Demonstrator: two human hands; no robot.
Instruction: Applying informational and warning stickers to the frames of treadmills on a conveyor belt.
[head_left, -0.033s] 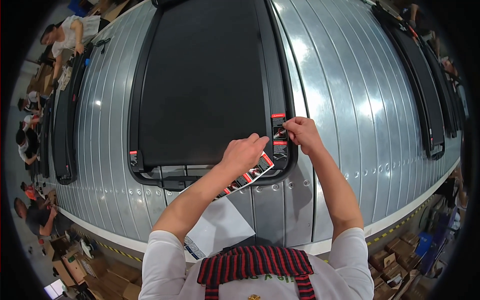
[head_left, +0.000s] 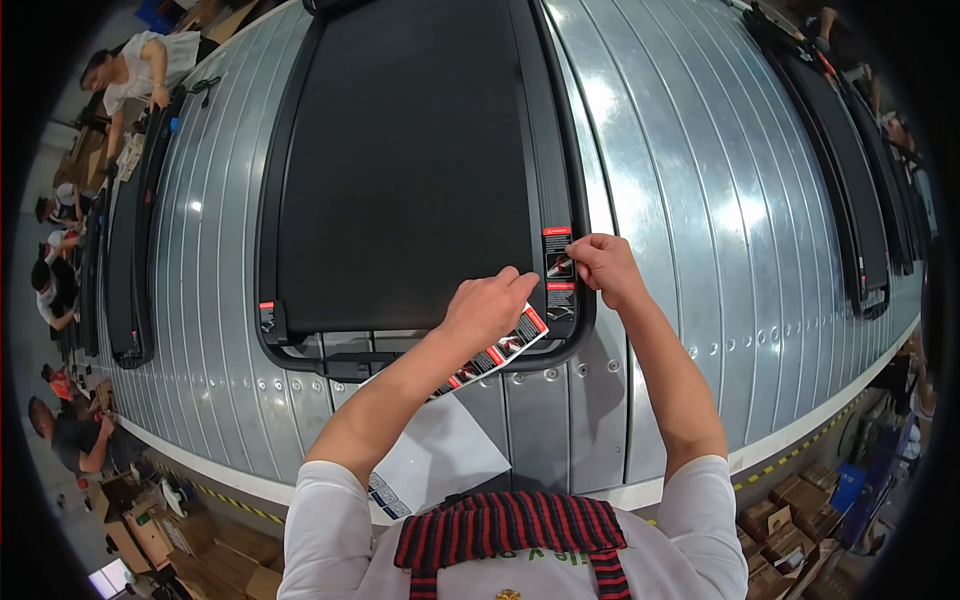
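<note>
A black treadmill deck with a dark belt lies in front of me inside a black tubular frame. On its right side rail sits a red, black and white warning sticker. My right hand pinches that sticker's right edge, thumb and forefinger together. Close by on the left, my left hand is closed, its fingertips near the sticker's left edge. Beneath it slants a sheet of similar stickers, held in this hand; part of it is hidden by my forearm. A smaller label is on the left rail's near end.
Metal slats form the long work surface. A white paper sheet lies near its front edge. Other black treadmill decks stand at left and right. Several people work along the left, and cardboard boxes lie below.
</note>
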